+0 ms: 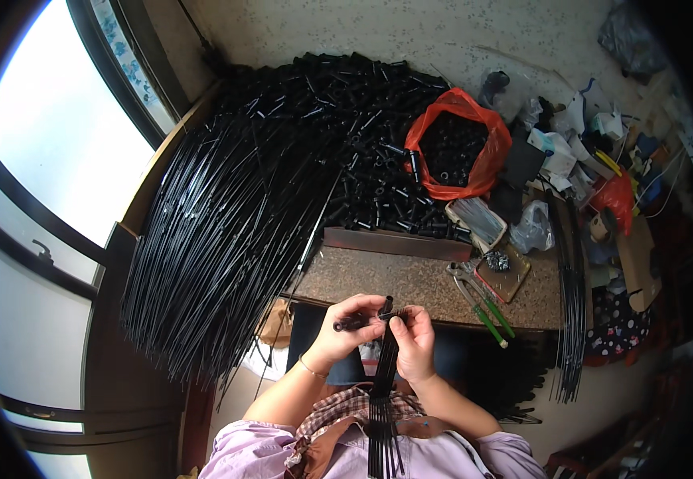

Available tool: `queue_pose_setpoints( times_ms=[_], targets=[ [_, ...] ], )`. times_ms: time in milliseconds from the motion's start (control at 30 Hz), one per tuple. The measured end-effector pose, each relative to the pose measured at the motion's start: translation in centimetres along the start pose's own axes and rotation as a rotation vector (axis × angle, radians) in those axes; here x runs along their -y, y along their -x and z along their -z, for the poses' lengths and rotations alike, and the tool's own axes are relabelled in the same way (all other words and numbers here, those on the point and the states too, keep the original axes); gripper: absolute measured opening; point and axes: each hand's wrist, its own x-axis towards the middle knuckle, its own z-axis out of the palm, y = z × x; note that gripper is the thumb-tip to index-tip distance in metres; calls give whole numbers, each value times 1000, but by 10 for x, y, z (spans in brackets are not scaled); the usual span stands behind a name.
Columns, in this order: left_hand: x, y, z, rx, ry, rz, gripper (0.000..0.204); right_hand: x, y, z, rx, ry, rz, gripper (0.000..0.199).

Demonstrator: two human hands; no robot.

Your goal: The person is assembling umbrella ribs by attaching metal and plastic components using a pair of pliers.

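Note:
My left hand [337, 339] is closed around a short black plastic tube [348, 325] that pokes out past its fingers. A second black tubular piece [388, 302] stands up between my two hands, its lower part hidden by the fingertips. My right hand [416, 350] pinches the top of a bundle of thin black rods [381, 427], close against that piece. The rods fan out slightly and run down over my lap and chest. Whether the rod tips sit inside the tubular piece, I cannot tell.
A large sheaf of long black rods [203, 231] covers the table's left side. Behind it lies a heap of black tubular parts [322, 96]. A red plastic bag [496, 152] holds small dark parts. Green-handled pincers [478, 307] lie near the front edge; more rods [571, 319] hang at right.

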Motion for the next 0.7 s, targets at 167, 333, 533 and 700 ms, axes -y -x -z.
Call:
queue_pose_setpoints(
  times_ms=[167, 333, 533, 700],
  targets=[
    [7, -1, -3, -111, -24, 65, 30, -3, -4, 2, 6, -50, -21, 16],
    [13, 0, 1, -45, 428, 216, 26, -5, -7, 10, 94, -201, -232, 13],
    [-14, -17, 8, 86, -687, -243, 22, -8, -8, 15, 65, -207, -199, 18],
    [-9, -11, 18, 184, 246, 252, 14, 1, -4, 14, 419, -354, -466, 34]
  ],
)
